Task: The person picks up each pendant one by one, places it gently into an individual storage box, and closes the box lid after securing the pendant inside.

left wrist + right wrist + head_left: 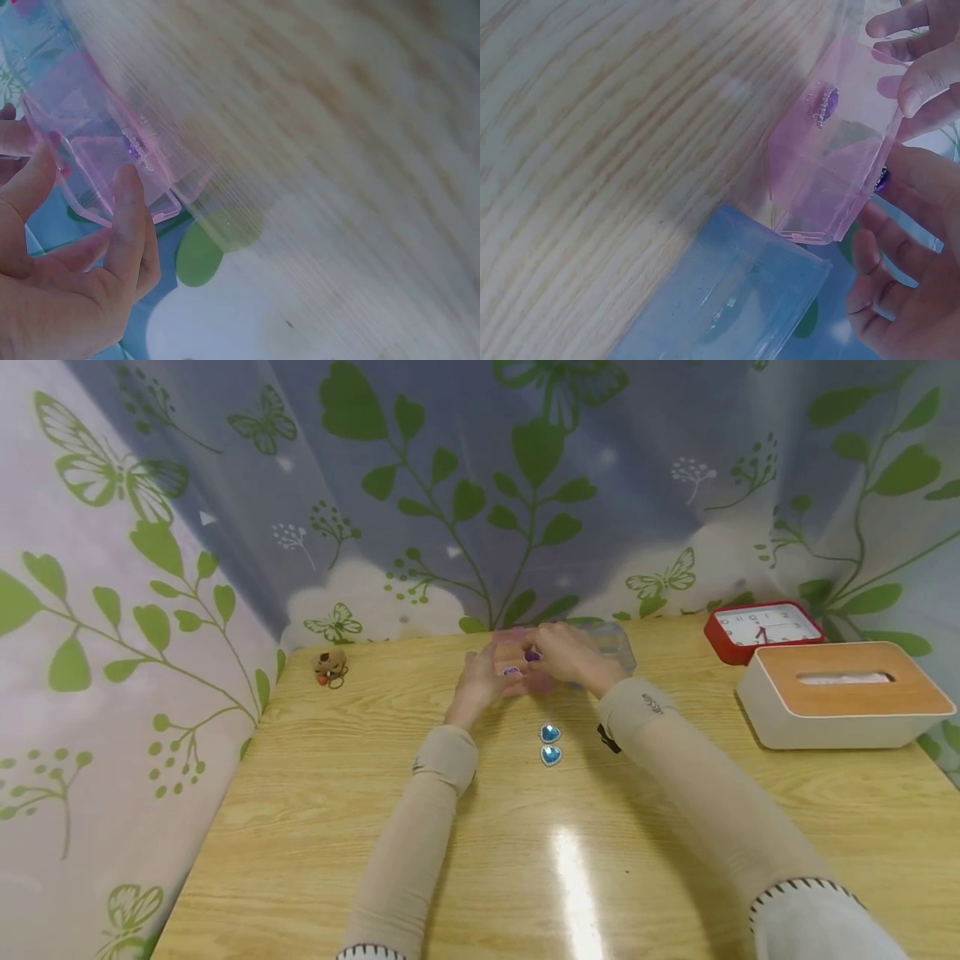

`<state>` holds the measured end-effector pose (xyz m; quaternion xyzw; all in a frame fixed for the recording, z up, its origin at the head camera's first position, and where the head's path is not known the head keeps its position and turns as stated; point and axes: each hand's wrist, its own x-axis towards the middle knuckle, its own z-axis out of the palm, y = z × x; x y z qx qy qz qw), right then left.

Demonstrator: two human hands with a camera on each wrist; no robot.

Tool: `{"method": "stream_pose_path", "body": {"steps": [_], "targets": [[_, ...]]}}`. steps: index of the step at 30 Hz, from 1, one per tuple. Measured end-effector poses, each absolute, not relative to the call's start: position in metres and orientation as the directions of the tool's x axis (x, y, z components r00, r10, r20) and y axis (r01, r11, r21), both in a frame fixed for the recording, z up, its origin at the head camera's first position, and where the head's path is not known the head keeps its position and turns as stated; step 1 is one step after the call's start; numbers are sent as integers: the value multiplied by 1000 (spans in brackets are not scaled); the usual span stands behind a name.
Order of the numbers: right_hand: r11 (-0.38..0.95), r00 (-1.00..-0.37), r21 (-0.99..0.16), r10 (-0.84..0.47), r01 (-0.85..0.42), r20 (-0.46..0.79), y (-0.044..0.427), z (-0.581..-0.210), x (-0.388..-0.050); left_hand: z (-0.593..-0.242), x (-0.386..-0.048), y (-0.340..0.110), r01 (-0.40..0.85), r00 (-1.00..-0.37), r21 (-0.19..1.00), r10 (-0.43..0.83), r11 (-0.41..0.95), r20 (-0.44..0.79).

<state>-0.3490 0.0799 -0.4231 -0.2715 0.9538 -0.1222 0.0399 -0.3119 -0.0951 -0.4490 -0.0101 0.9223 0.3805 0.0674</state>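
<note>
A translucent pink box (517, 685) lies at the back of the table, a purple gem (829, 105) with a sparkling rim inside it. My left hand (477, 681) holds the box at its left end, thumb and fingers about the corner. Over the box's near side, my right hand (562, 652) pinches a second purple gem (882, 178); its fingers partly hide that gem. A translucent blue box (727, 300) adjoins the pink one on the right. Two blue heart-shaped gems (550, 732) lie in front of the boxes.
A small dark object (609, 739) shows partly beside my right sleeve. On the right stand a red alarm clock (765, 628) and a tissue box (840, 714) with a wooden lid. A small brown keychain (330, 665) lies back left. Patterned curtain (420, 560) borders the table.
</note>
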Motion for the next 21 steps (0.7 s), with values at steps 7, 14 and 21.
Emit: {"method": "stream_pose_path", "body": {"steps": [7, 14, 21], "targets": [[829, -853, -264, -520, -493, -44, 81, -424, -352, -450, -311, -93, -68, -992, 714, 27, 696, -120], [843, -878, -326, -473, -428, -70, 84, -423, -353, -448, -310, -93, -59, -993, 697, 27, 714, -112], [818, -890, -387, -455, -426, 16, 89, -422, -348, -448, -309, -95, -67, -992, 710, 32, 701, -125]]}}
